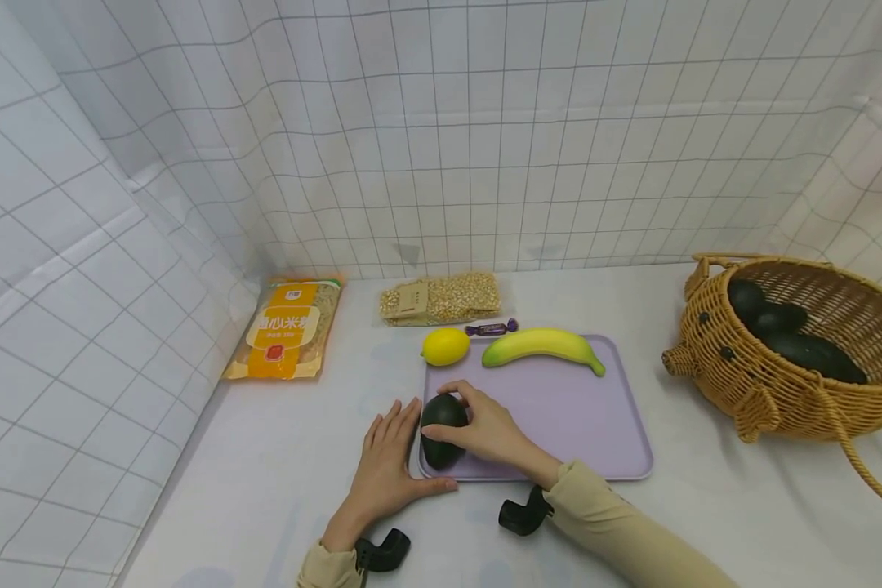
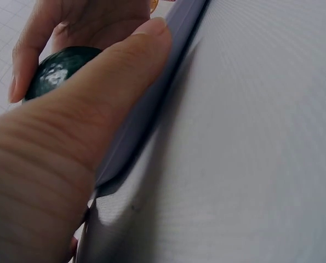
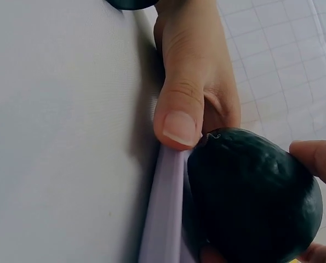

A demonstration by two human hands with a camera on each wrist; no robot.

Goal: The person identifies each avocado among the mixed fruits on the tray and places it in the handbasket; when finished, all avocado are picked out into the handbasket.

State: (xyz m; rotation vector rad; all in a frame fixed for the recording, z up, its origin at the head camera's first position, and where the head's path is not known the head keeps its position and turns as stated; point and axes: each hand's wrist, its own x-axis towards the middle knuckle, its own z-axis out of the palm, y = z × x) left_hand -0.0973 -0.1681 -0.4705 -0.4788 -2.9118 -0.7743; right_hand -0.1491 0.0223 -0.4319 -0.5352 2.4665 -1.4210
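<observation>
A dark green avocado [image 1: 441, 408] lies at the left end of a lilac tray [image 1: 573, 425], lengthwise toward the back. My right hand [image 1: 496, 429] grips it from the right, thumb on the near side and fingers around the far end. Along the tray's left edge my left hand [image 1: 389, 469] lies with straight fingers, its thumb reaching across the front left corner. In the right wrist view the left thumb [image 3: 179, 115] touches the tray rim [image 3: 165, 219] beside the avocado [image 3: 256, 192]. A lemon [image 1: 445, 347] and a banana [image 1: 544, 346] lie along the tray's back edge.
A wicker pig-shaped basket [image 1: 713, 367] at the right holds several dark avocados [image 1: 808, 351]. Behind the tray are a purple-wrapped candy [image 1: 491, 329] and a bag of corn kernels [image 1: 463, 299]. An orange food bag [image 1: 287, 331] lies at the left, near the gridded curtain [image 1: 485, 163].
</observation>
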